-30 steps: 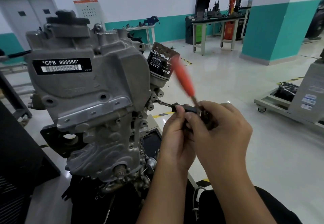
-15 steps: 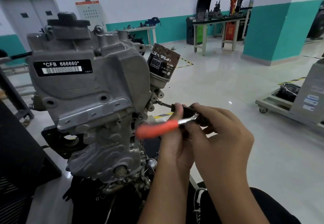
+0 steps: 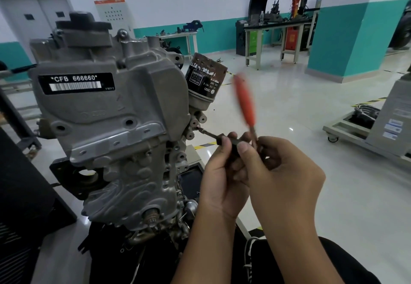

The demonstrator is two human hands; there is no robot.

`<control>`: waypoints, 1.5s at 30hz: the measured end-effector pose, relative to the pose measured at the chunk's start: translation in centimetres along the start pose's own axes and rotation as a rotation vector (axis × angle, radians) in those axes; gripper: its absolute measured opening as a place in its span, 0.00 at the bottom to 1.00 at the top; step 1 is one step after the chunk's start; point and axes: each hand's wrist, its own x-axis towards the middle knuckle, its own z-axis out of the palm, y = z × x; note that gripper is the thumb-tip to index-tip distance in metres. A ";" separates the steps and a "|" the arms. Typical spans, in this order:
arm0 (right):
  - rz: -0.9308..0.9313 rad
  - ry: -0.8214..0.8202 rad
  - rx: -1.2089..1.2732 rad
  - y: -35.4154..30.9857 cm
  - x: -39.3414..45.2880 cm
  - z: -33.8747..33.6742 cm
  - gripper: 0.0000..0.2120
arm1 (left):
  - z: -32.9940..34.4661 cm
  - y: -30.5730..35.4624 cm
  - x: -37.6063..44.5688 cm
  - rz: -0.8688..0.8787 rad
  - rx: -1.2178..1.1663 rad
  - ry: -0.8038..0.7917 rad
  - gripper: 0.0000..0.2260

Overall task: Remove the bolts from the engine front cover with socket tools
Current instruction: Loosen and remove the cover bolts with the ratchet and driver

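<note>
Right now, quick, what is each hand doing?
Left hand: grips the black extension bar.
Right hand: fingers curled at the ratchet head, apparently holding it.

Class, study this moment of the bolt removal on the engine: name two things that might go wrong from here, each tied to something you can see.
1. The extension bar meets the bolt at a slant, so the socket may slip off.
2. The blurred orange ratchet handle is swinging close to the oil filter and might strike it. The left hand and right hand both sit near the ratchet head, so a slip could pinch fingers.

Orange ratchet handle [image 3: 244, 102]; grey engine front cover [image 3: 106, 114]; teal-white pillar [image 3: 342, 23].
</note>
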 end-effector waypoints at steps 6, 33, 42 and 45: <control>-0.061 -0.034 -0.088 0.8 0.2 -0.6 0.09 | 0.3 -0.3 0.4 0.039 0.152 0.108 0.13; 0.082 -0.022 0.030 1.4 0.1 -1.0 0.11 | -1.0 -0.9 1.2 0.046 0.032 -0.066 0.12; -0.092 -0.020 -0.048 1.0 -0.1 -0.8 0.17 | -0.5 -0.4 1.3 0.106 0.060 -0.071 0.15; -0.021 -0.004 -0.043 0.9 -0.4 -0.8 0.19 | -0.9 -0.3 1.1 0.069 0.072 -0.084 0.09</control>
